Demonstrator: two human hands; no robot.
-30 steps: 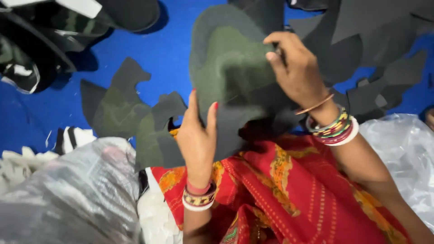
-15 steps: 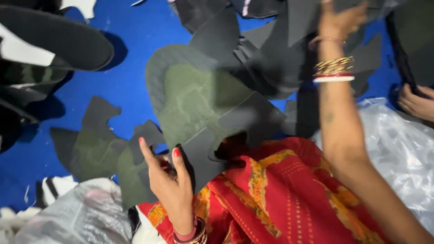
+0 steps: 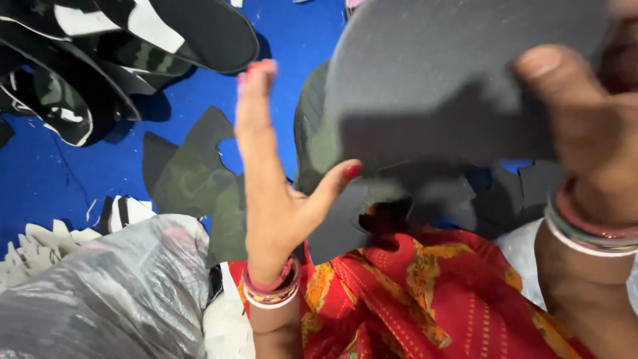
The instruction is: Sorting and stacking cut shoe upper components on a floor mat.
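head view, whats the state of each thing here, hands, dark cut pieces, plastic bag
right hand: raised close to the camera, gripping the dark grey sheet
dark grey sheet: held up, lifted off the pile
left hand: open, fingers straight, thumb touching the sheet's lower edge
camouflage cut pieces: lying flat on the blue floor
plastic bag: crumpled, lying at lower left

Right hand (image 3: 585, 126) has come back from the far pile at 1 o'clock, lifting a grey foam sheet (image 3: 452, 80) close to the camera. Left hand (image 3: 279, 193) has risen off the cut pieces, fingers upright, thumb touching the sheet's lower edge.
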